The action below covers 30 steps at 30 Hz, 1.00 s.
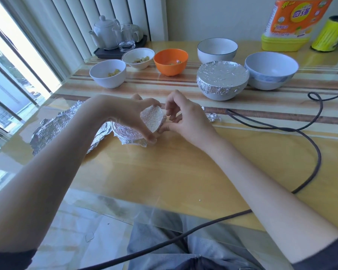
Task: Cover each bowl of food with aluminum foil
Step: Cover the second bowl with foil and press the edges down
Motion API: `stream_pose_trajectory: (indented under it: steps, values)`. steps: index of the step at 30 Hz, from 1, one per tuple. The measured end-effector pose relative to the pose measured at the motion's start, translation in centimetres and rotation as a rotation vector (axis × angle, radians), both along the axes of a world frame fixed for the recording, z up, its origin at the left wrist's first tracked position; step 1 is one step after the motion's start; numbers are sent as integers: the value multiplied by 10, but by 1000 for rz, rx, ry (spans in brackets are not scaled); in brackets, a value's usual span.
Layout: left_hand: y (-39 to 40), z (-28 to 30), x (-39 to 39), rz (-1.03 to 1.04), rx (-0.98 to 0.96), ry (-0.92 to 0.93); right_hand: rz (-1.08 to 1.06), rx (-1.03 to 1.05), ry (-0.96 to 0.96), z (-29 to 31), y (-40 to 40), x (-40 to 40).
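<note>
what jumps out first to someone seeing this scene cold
Both hands, left hand and right hand, crimp foil around a small bowl at the table's centre. Behind to the right sits a foil-covered bowl, and an orange bowl stands out among the white ones.

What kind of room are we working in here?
Probably a home dining area: a glass-topped table by a window, with a tea set and a detergent bottle at the back.

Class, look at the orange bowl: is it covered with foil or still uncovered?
Uncovered. The orange bowl has an open top with food bits visible inside and no foil on it.
</note>
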State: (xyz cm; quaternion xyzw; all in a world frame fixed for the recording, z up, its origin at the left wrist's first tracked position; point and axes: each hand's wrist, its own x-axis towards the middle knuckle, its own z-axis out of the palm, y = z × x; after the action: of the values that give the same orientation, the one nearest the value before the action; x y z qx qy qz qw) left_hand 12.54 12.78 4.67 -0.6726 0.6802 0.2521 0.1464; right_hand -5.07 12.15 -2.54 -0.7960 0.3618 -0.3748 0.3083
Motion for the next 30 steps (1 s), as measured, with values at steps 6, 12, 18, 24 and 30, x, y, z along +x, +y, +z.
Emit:
stream_pose_trajectory:
  steps: [6,12,18,24,30]
  values:
    - [-2,2,2,10,25,21,49,-181,286,4,-10,-5]
    - [-2,3,4,15,56,29,-50,-125,309,1,14,-10]
    - [-1,2,5,17,37,39,-252,34,368,-6,46,12]
    - [2,5,0,34,-3,59,-85,406,-145,-10,52,43]
    - [4,7,-1,33,3,29,-169,500,-156,-8,44,36]
